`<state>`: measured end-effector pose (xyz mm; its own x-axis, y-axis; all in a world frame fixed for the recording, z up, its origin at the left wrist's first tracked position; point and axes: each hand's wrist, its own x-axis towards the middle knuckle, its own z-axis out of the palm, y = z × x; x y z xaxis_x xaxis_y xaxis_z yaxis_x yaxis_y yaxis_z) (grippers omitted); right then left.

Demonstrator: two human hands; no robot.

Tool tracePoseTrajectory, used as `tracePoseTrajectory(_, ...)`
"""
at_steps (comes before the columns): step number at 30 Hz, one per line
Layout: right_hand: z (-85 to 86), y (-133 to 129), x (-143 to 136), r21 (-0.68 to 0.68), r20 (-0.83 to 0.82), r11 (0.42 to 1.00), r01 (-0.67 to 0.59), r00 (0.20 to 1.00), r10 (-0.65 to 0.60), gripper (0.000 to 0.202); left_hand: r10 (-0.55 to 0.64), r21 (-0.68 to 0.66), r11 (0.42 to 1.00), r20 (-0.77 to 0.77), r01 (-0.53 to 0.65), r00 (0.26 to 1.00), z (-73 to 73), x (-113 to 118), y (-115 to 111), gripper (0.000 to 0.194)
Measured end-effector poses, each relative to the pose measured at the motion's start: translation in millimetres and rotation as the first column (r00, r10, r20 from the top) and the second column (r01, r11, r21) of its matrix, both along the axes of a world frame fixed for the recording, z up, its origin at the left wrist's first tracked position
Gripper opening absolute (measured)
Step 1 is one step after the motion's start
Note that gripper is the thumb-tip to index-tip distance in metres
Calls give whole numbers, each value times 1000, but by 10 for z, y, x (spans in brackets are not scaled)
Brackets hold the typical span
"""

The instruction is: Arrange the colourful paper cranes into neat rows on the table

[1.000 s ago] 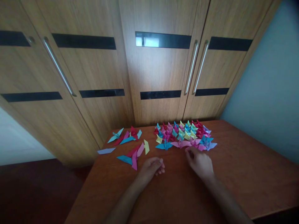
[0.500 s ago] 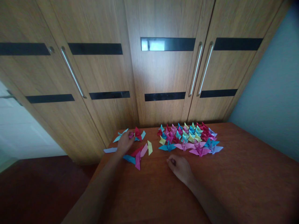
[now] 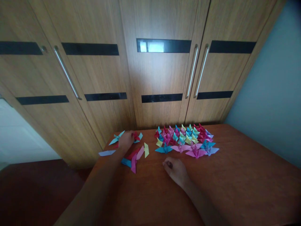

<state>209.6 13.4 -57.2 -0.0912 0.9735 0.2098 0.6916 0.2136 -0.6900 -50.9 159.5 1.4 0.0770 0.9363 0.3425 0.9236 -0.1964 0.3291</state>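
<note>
My left hand (image 3: 127,140) is at the table's back left, its fingers closed at a red paper crane (image 3: 136,137); a pale green crane (image 3: 117,138) lies to its left. Near my left forearm are flat folded papers: a magenta one (image 3: 134,164), a blue one (image 3: 126,162), a pink one (image 3: 140,153), a yellow one (image 3: 146,150) and a lilac one (image 3: 107,153). My right hand (image 3: 176,169) rests on the table with curled fingers, in front of rows of colourful paper cranes (image 3: 181,139). Nothing is plainly visible in it.
The brown table (image 3: 246,169) stretches to the right and front. A wooden wardrobe (image 3: 162,75) with metal handles stands behind it. There is a blue-grey wall (image 3: 265,103) at the right and a white door (image 3: 21,135) at the left.
The whole view has shifted slightly. My left hand has moved a little; the pink piece seen at its fingertips is no longer visible there. My right hand keeps its curled pose.
</note>
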Motion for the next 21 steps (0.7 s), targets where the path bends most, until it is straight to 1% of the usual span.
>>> tracePoseTrajectory(3,0,-4,-2,-4,-6,1000,-5,1000,5,20,5,43,999,56,-8,998,87,31,-104,20)
tracePoseTrajectory(5,-4,-5,0,-2,-11,1000,-5,1000,5,20,-17,72,997,99,10,995,155,79,-221,23)
tracePoseTrajectory(7,-11,-5,4,1,-25,1000,-6,1000,6,21,-63,96,994,135,50,989,216,147,-383,26)
tracePoseTrajectory(9,-19,-4,10,6,-55,1000,-10,998,11,22,-134,110,987,202,114,970,258,229,-580,29)
tracePoseTrajectory(11,-23,-4,17,13,-118,1000,-27,993,28,23,-221,108,975,362,195,906,272,317,-785,28)
tracePoseTrajectory(13,-19,-5,29,15,-204,998,-59,977,61,25,-246,67,967,519,248,818,256,403,-971,26)
tracePoseTrajectory(16,-2,-7,58,1,-342,995,-102,935,97,31,-213,-36,944,695,329,687,184,520,-1174,26)
tracePoseTrajectory(18,16,-15,78,-28,-453,991,-131,885,104,35,-184,-105,907,772,407,609,112,587,-1259,28)
tracePoseTrajectory(19,27,-23,85,-47,-513,988,-149,852,105,37,-172,-133,886,796,444,581,74,616,-1290,29)
tracePoseTrajectory(21,53,-46,86,-85,-618,978,-188,780,97,41,-157,-170,849,822,500,547,1,670,-1342,28)
